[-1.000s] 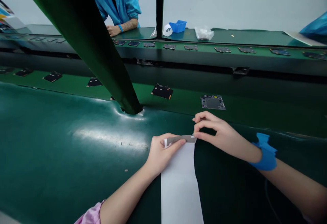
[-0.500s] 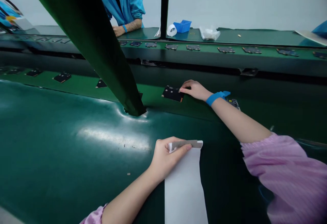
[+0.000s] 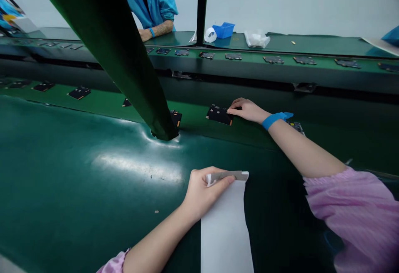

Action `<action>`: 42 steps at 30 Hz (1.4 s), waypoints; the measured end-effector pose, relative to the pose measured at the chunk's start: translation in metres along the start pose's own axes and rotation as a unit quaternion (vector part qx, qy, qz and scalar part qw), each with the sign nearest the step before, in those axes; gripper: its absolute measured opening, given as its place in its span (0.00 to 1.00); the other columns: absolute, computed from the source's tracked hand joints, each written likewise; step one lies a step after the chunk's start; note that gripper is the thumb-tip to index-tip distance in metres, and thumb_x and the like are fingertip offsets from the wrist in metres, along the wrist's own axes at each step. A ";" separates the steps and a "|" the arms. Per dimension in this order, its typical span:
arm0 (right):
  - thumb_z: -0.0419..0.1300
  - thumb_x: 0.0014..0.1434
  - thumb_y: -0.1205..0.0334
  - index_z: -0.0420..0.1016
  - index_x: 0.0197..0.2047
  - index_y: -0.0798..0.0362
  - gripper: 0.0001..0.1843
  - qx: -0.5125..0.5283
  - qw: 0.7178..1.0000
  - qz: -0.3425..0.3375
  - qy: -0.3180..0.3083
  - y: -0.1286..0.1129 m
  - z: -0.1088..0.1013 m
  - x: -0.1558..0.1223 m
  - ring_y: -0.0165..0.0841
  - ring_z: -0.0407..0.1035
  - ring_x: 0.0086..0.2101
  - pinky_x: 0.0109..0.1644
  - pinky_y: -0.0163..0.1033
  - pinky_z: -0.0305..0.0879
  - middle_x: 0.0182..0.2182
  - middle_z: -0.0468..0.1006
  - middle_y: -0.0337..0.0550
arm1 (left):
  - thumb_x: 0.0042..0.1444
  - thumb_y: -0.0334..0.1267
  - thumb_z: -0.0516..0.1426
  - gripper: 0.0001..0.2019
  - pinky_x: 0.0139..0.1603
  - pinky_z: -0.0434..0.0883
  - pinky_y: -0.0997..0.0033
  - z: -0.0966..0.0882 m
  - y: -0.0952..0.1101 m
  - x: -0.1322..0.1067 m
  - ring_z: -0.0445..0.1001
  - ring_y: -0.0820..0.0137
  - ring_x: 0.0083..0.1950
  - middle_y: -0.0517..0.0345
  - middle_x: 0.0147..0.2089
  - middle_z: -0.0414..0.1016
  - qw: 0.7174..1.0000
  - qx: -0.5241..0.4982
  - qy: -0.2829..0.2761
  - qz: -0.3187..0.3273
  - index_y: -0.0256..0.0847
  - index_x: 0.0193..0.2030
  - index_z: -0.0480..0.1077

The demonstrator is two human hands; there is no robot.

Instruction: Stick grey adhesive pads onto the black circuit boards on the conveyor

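Note:
My left hand is closed on the top end of a long white paper strip. The strip's folded-over end is grey, and the rest hangs down toward me. Farther off, my right hand pinches thumb and fingers together at the right corner of a black circuit board. Whatever is between those fingertips is too small to make out. That board lies flat on the green belt. Another circuit board shows partly behind my right wrist, which wears a blue band.
A thick green post slants down in front of me and partly covers a board. Several boards lie on the far line. Across it a person in blue rests an arm near a blue bin and a plastic bag.
The boards on the near belt have shifted right, and my right hand has moved right along with its board. Boards on the far line have slid slightly left. My left hand stays nearly still.

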State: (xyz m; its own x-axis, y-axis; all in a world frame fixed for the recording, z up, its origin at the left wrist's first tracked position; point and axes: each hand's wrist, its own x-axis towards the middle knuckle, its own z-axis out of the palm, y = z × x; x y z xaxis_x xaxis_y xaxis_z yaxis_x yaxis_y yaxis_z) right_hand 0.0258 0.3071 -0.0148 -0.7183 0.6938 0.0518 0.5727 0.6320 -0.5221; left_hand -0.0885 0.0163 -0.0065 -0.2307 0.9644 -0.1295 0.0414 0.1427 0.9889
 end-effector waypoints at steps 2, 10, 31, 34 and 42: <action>0.58 0.55 0.46 0.80 0.32 0.50 0.17 -0.003 1.000 0.005 0.017 0.004 0.002 -0.004 0.48 0.67 0.47 0.50 0.53 0.66 0.45 0.74 0.51 | 0.51 0.38 0.63 0.04 0.30 0.69 0.75 0.000 0.000 0.000 0.77 0.68 0.32 0.57 0.30 0.82 1.000 0.002 -0.002 0.000 0.41 0.30 0.80; 0.59 0.53 0.45 0.63 0.52 0.52 0.28 0.052 0.995 0.070 0.050 0.007 -0.002 -0.018 0.49 0.67 0.48 0.51 0.55 0.67 0.48 0.72 0.55 | 0.50 0.38 0.63 0.04 0.31 0.69 0.74 0.000 0.001 -0.001 0.77 0.67 0.32 0.57 0.30 0.81 1.000 0.011 0.000 -0.004 0.41 0.29 0.79; 0.66 0.43 0.43 0.34 0.69 0.41 0.59 0.111 0.993 0.021 0.041 0.003 -0.032 -0.100 0.53 0.60 0.58 0.60 0.62 0.59 0.58 0.63 0.53 | 0.50 0.39 0.62 0.06 0.32 0.70 0.72 0.000 0.006 -0.001 0.78 0.66 0.32 0.56 0.30 0.81 1.000 0.005 0.015 -0.004 0.41 0.29 0.79; 0.63 0.49 0.42 0.62 0.60 0.44 0.37 0.044 0.998 0.042 0.031 -0.013 -0.026 -0.125 0.56 0.56 0.60 0.60 0.64 0.57 0.59 0.62 0.53 | 0.50 0.40 0.62 0.06 0.31 0.70 0.72 -0.001 0.007 -0.002 0.77 0.66 0.32 0.56 0.30 0.81 1.000 0.016 0.024 -0.006 0.41 0.28 0.78; 0.57 0.59 0.51 0.77 0.31 0.44 0.11 0.102 0.991 -0.083 -0.007 -0.110 -0.003 -0.160 0.40 0.71 0.43 0.45 0.47 0.71 0.43 0.72 0.46 | 0.50 0.42 0.63 0.08 0.27 0.66 0.75 -0.001 0.002 -0.002 0.72 0.71 0.27 0.58 0.26 0.79 1.000 0.018 0.022 0.006 0.40 0.28 0.79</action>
State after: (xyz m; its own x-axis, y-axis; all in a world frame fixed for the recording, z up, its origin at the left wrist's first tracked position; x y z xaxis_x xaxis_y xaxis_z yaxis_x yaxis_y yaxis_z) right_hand 0.0790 0.1283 0.0368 -0.8025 0.5798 0.1409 0.3547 0.6535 -0.6687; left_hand -0.0885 0.0144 -0.0046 -0.2733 0.9553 -0.1130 0.0788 0.1393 0.9871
